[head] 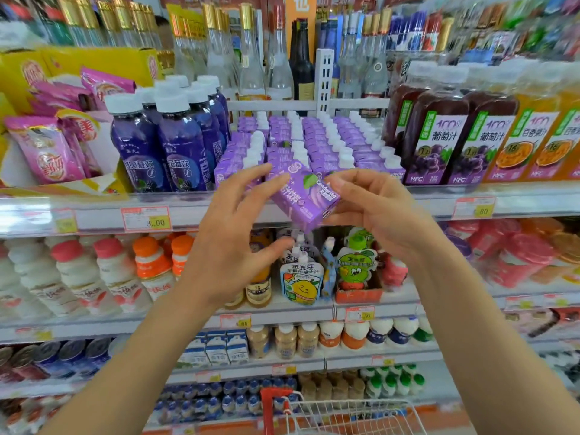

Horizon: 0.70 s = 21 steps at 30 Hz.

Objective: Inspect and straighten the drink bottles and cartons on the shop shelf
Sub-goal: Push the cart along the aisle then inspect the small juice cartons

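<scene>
The small purple cardboard drink carton (306,199) is tilted in front of the white shelf edge (94,211), its 3 o'clock end pinched by the right hand (373,211). The left hand (238,240), fingers spread wide, is at its 8 o'clock. Matching purple carton rows (314,136) stand at 12 o'clock.

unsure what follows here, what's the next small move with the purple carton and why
Probably turn the carton upright and set it back in its row. The right hand holds it tilted off the shelf, the left hand is open beside it, and the shelf cartons stand upright.

purple carton (306,199), white-capped violet bottles (182,142), orange juice bottles (530,127)
</scene>
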Tool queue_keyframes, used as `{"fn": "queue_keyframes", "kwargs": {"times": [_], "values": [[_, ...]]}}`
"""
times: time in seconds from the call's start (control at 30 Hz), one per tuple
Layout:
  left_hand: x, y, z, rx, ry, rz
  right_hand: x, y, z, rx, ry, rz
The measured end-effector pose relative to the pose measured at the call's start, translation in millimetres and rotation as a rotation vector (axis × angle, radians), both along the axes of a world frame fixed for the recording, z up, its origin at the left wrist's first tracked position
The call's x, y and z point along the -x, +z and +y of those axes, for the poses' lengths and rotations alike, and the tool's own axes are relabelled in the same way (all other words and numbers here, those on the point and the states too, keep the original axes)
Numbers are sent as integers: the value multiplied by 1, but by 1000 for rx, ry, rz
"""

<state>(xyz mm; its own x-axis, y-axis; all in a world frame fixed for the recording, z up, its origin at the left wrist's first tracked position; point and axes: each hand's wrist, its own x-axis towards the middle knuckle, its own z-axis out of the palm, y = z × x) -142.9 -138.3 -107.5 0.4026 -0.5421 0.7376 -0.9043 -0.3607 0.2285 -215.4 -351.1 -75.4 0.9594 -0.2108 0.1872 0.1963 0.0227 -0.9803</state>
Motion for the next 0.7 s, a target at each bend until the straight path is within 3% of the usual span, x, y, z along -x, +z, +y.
{"fn": "queue_keyframes", "kwargs": {"times": [0.27,0.47,0.7], "values": [[-59,18,-15,-172,159,-44,-83,71,-35,666,-295,-346],[-91,-2,-23,-361,278,-4,-158,62,-40,830,-367,-308],[-96,-5,-26,-301,287,-70,-182,53,-49,935,-276,-184]]}}
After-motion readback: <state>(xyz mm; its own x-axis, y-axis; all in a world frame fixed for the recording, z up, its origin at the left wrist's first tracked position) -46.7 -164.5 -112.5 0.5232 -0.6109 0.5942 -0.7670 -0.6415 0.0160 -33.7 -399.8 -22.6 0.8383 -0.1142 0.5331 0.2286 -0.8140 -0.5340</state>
